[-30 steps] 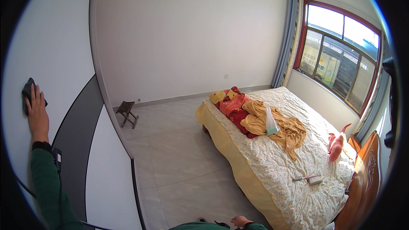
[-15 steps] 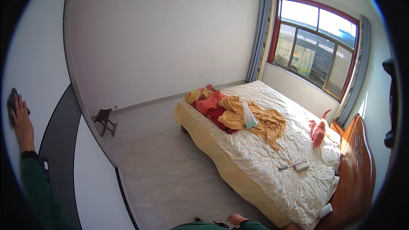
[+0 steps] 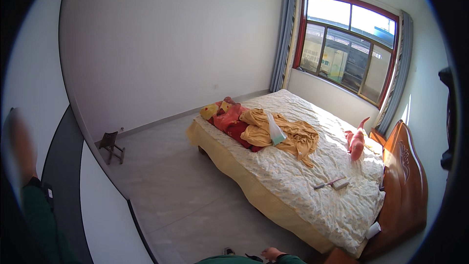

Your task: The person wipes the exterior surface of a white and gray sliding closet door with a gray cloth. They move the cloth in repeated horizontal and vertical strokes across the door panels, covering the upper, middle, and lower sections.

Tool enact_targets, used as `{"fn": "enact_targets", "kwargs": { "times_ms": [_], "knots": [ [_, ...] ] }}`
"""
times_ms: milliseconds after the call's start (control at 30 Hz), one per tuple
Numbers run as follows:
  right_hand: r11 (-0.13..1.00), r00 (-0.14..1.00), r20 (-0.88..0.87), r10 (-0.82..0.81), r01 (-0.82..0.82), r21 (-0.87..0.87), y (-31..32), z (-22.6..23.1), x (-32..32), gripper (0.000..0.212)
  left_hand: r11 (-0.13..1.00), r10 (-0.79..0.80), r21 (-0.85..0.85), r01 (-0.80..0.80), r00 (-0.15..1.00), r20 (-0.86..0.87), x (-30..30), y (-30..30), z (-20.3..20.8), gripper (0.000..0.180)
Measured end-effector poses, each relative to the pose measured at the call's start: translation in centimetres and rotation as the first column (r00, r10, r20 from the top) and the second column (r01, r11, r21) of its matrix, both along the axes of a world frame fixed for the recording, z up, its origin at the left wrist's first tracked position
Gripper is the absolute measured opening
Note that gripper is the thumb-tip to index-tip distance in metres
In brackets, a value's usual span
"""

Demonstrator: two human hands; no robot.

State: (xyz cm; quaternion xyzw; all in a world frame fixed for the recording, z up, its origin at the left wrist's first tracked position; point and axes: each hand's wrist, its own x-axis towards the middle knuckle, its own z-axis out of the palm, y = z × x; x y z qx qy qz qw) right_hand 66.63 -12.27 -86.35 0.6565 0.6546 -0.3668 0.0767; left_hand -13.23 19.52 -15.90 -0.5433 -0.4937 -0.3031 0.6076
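Note:
My left hand (image 3: 21, 144), smeared by motion, is raised against the white panel (image 3: 36, 63) at the far left. A dark cloth (image 3: 10, 115) shows as a small patch at its fingertips; the rest is hidden behind the hand. Below, my green sleeve crosses the panel's dark curved band (image 3: 61, 159), near a small black fitting (image 3: 48, 193) with a pale face. Low in the picture, my right hand (image 3: 272, 253) hangs beside my body with its fingers curled in, and nothing shows in it.
A bed (image 3: 288, 195) with a floral sheet and a carved wooden headboard (image 3: 403, 181) fills the right. On it lie a tan blanket (image 3: 298, 134), a tissue pack (image 3: 277, 132), a pink plush toy (image 3: 356, 144) and a brush (image 3: 340, 184). A folding stool (image 3: 112, 146) stands by the wall.
My left hand has slid a little lower on the panel and blurred, with less of the cloth showing. The room has shifted slightly left in view; my right hand hangs as before.

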Motion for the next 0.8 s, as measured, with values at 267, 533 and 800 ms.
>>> {"fn": "enact_targets", "kwargs": {
  "times_ms": [267,533,800],
  "knots": [
    [0.986,0.987,0.033,0.160,-0.161,0.046,4.7,4.6,-3.0,0.040,0.856,0.513,0.000,-0.516,0.852,-0.107,-0.6,-0.8,-1.0,0.042],
    [0.970,0.978,-0.042,0.202,-0.194,0.148,11.5,0.2,-1.3,0.034,0.429,0.878,-0.574,-0.697,0.471,0.084,8.6,-7.3,5.0,0.048],
    [0.902,0.923,-0.011,0.385,-0.374,0.218,17.8,-0.8,-2.5,0.034,0.899,0.432,0.156,-0.410,0.889,-0.149,0.6,-13.4,11.2,0.038]
  ]
}}
